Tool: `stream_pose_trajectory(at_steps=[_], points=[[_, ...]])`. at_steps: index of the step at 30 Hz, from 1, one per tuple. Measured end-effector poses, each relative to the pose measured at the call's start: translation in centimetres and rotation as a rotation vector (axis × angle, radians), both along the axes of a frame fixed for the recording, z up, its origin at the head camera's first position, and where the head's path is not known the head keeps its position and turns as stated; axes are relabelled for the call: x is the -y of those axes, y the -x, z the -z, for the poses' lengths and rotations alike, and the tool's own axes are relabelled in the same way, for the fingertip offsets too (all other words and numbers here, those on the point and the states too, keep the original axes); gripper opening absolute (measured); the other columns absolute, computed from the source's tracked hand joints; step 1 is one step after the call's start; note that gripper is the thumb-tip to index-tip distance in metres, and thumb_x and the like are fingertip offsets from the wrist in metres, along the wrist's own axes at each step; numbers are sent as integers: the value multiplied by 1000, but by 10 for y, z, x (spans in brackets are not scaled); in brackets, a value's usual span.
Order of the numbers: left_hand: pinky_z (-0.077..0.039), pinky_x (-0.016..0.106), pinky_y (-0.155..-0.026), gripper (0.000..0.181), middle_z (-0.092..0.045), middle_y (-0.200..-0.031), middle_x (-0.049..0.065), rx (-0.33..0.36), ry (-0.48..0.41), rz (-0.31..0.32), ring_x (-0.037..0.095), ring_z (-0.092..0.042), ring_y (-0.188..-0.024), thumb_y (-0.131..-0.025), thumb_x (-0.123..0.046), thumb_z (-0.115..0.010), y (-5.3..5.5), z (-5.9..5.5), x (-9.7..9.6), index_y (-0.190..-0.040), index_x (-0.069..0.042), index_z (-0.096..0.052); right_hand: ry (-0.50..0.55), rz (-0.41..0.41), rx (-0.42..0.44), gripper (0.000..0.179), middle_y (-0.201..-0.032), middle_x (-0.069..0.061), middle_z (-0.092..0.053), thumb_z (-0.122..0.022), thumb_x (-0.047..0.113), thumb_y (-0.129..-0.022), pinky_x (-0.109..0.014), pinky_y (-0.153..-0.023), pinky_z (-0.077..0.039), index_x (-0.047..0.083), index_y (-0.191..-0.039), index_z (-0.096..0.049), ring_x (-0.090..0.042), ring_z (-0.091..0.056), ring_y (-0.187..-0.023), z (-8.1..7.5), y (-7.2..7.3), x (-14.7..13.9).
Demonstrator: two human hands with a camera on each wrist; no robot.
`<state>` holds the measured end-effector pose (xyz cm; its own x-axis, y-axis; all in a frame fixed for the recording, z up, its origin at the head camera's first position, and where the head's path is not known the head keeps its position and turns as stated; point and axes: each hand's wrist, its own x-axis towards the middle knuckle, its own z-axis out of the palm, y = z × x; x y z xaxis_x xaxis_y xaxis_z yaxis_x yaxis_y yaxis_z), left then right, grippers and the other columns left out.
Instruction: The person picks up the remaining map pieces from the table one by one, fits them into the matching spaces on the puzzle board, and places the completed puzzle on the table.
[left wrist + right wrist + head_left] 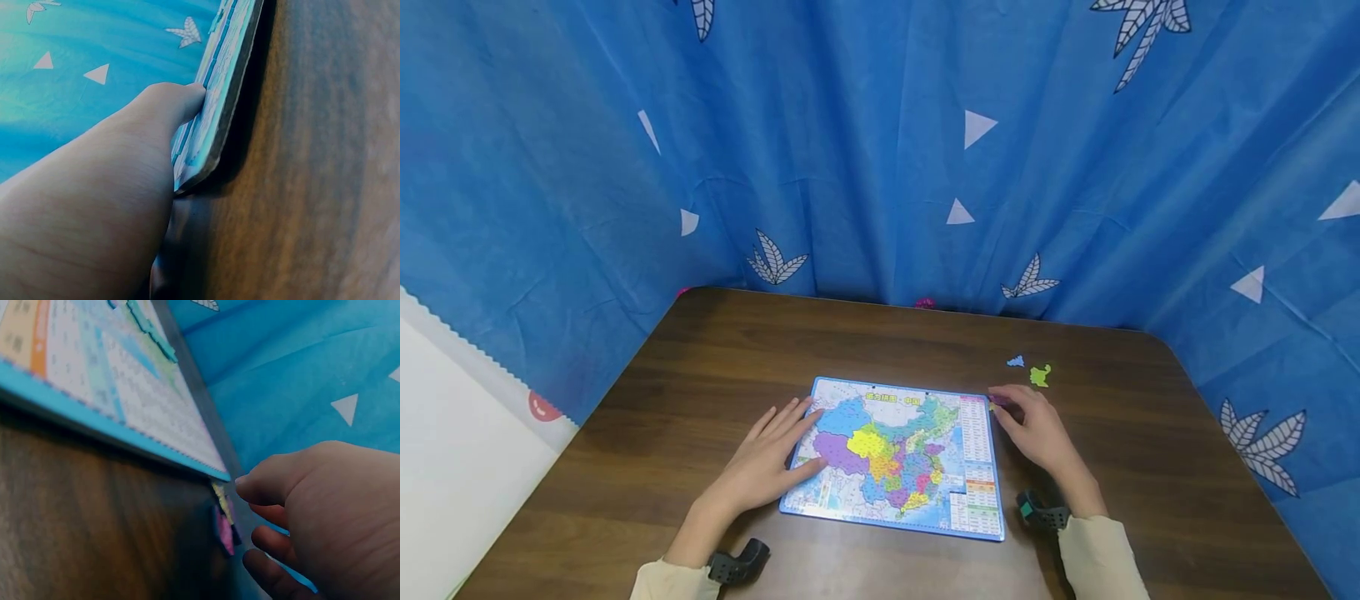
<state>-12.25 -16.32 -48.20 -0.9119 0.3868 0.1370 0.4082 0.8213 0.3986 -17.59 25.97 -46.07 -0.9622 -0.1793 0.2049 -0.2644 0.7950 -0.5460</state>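
Note:
A magnetic map puzzle board (846, 492) of China, with colourful province pieces on it, lies on the table. My left hand (767, 462) rests on its left edge, fingers spread. In the left wrist view, the thumb (184, 103) touches the board's face. Beside the board's upper right corner, my right hand (1036, 423) is over a few small puzzle pieces, its fingers loosely bent. In the right wrist view, a pink piece (225, 532) and a yellow piece (221, 501) show there, with a gap between them and the thumb. The fingers partly hide these pieces in the head view.
Past the right hand lie a green puzzle piece (1039, 376) and a small blue piece (1016, 362). The dark wooden table (737, 342) ends against a blue curtain (865, 167) at the back and sides. Each wrist wears a black camera band (739, 564).

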Motion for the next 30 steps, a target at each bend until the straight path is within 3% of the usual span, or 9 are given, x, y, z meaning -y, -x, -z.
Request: stream_pose_trajectory(at_steps=[14, 30], points=[[-11, 53, -119, 79, -23, -160, -2, 24, 9, -27, 26, -18, -149, -85, -67, -53, -1, -2, -1, -151, -27, -34, -84, 88, 23, 30, -116, -11, -59, -67, 22, -91, -46, -84, -53, 12, -120, -68, -27, -54, -100, 10, 1, 3], [-11, 52, -119, 77, -24, -160, 0, 19, 1, -13, 25, -18, -149, -87, -63, -54, 0, -1, -1, -150, -25, -35, -73, 117, 11, 22, -107, -7, -61, -70, 21, -89, -41, -82, -54, 12, -109, -71, -22, -55, -91, 13, 1, 3]])
